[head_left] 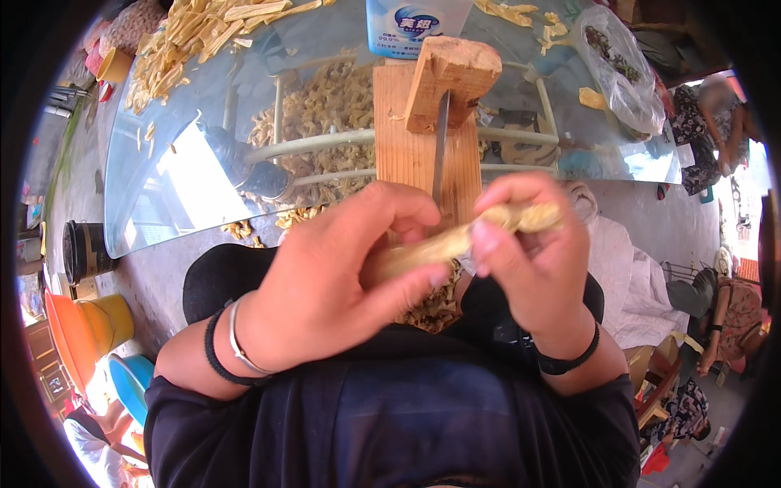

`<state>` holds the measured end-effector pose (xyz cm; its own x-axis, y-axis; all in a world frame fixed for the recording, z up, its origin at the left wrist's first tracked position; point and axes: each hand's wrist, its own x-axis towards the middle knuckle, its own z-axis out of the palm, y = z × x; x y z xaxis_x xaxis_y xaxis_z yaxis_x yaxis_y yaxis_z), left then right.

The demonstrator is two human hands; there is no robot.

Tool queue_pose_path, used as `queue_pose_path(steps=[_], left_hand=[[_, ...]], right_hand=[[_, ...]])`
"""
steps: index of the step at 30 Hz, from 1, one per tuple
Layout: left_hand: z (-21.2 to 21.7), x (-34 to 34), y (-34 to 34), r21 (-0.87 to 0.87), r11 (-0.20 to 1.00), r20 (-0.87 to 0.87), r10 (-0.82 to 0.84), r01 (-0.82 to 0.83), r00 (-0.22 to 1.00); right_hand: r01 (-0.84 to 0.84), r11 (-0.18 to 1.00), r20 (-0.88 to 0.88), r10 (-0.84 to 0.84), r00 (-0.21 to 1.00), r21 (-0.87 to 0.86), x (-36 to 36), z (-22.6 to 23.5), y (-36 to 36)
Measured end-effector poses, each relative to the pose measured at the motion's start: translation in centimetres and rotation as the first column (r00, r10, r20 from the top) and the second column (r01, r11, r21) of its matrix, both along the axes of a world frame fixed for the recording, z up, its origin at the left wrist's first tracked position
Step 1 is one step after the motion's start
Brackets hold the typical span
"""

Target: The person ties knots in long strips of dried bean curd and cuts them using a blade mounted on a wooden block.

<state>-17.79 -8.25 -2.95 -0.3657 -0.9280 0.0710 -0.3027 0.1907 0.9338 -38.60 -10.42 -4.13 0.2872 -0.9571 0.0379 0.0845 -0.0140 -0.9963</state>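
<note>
Both hands grip a pale yellow, knobbly root-like stick (429, 250) above my lap; its exact kind is hard to tell. My left hand (333, 256) curls around its left part. At its right end, my right hand (533, 252) pinches it between thumb and fingers. Just beyond the hands lies a wooden board (399, 159), with a wooden block (452, 85) on its far part. From this block a narrow metal blade (441, 146) runs toward me, its near end close to my fingers. Partly hidden under the hands, small yellowish-brown pieces (435, 313) lie between my legs.
A glass-topped table (321, 106) carries a heap of yellow strips (191, 45), a blue-and-white container (415, 24) and a clear plastic bag (622, 69). Beneath the glass is a pile of cut pieces (313, 114). Buckets and basins stand left; other people sit at both sides.
</note>
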Motion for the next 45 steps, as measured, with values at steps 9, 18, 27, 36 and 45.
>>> queue_pose_path(steps=[9,18,27,36,45], left_hand=[[-1.6,-0.2,-4.1,0.036,0.978,0.003,0.204,-0.204,0.979],[-2.9,0.1,-3.3,0.018,0.960,-0.057,0.279,-0.278,0.959],[0.1,-1.8,1.3,0.159,0.986,-0.494,0.031,0.055,0.869],[0.6,0.5,1.2,0.313,0.868,-0.300,-0.295,0.386,0.907],[1.6,-0.3,0.5,0.567,0.576,-0.517,-0.308,0.589,0.799]], right_hand=[[0.202,0.976,-0.106,-0.210,0.972,-0.083,1.2,-1.7,-3.8],[-0.165,0.926,-0.277,0.069,0.958,-0.340,-1.7,-0.8,-3.3],[-0.132,0.827,-0.320,-0.061,0.946,-0.547,1.2,-0.4,1.8],[-0.250,0.968,0.728,0.185,0.660,-0.020,-3.9,2.2,-0.9],[-0.822,0.540,-0.472,0.782,0.408,0.183,-1.2,0.7,3.3]])
